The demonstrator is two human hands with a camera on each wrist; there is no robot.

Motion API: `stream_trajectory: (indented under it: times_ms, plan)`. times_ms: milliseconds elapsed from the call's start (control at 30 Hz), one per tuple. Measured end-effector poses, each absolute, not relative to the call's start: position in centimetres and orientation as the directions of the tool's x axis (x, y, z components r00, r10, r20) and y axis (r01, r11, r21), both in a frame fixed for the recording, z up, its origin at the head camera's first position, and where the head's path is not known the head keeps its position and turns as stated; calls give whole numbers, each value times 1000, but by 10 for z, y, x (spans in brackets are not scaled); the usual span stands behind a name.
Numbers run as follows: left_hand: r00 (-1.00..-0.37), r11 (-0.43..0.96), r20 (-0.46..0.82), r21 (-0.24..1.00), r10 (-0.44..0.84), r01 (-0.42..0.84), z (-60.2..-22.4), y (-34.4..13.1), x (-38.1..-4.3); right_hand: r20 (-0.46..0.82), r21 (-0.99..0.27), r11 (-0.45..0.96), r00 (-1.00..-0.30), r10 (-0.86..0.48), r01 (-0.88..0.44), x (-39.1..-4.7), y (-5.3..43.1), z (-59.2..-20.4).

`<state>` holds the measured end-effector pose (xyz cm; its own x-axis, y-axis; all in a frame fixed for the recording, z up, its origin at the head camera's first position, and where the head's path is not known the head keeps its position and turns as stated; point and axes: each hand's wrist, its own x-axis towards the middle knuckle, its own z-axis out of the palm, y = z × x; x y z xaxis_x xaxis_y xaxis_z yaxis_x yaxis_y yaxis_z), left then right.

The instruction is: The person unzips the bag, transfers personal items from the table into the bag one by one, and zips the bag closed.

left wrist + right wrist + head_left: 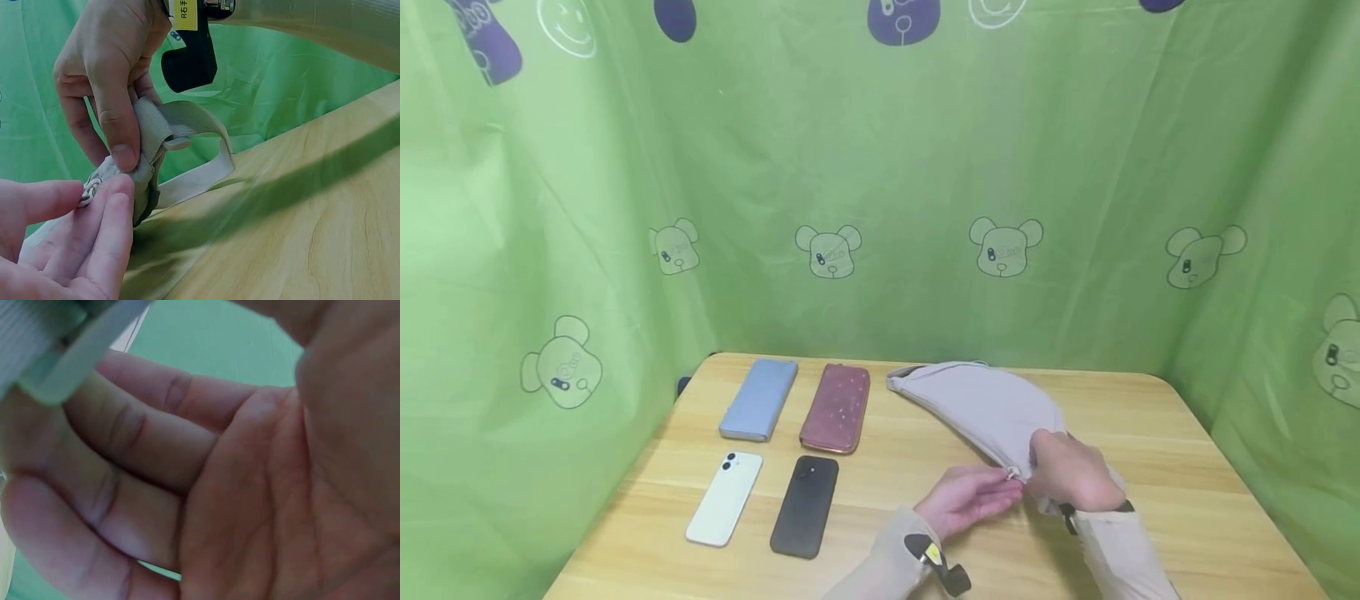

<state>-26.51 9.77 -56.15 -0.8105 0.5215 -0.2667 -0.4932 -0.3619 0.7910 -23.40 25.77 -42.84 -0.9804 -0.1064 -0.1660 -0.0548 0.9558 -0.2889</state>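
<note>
A pale grey crescent-shaped bag (977,404) lies slanting across the right half of the table, its near end raised towards me. My left hand (966,500) pinches the zipper pull (91,189) between thumb and fingers at that end. Just to the right, my right hand (1071,471) grips the bag's corner from above, thumb on the fabric beside the strap tab. A loop of webbing strap (194,178) hangs from this corner. In the right wrist view, curled fingers (150,437) show close up, with part of the strap end at upper left.
Left of the bag lie a burgundy wallet (837,408) and a light blue wallet (760,400). Nearer me are a black phone (805,507) and a white phone (724,500), both camera side up. Green curtains (910,308) enclose the wooden table (1195,500) at the back and sides.
</note>
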Motion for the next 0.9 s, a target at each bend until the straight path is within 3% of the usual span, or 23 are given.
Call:
stream_trajectory:
  times_ms: [267,633,900]
  plan:
    - [-855,-391,-275,798,441,-459,-560,102,-263,-159,-297,954,-983,-95,-45,-232,257,-428]
    - [-858,-428,-272,776,436,-464,-558,106,-258,-130,-277,960,-989,-71,-33,-231,253,-431]
    - [-860,-415,-268,788,434,-455,-556,110,-255,-158,-426,905,-984,-76,-2,-229,255,-434]
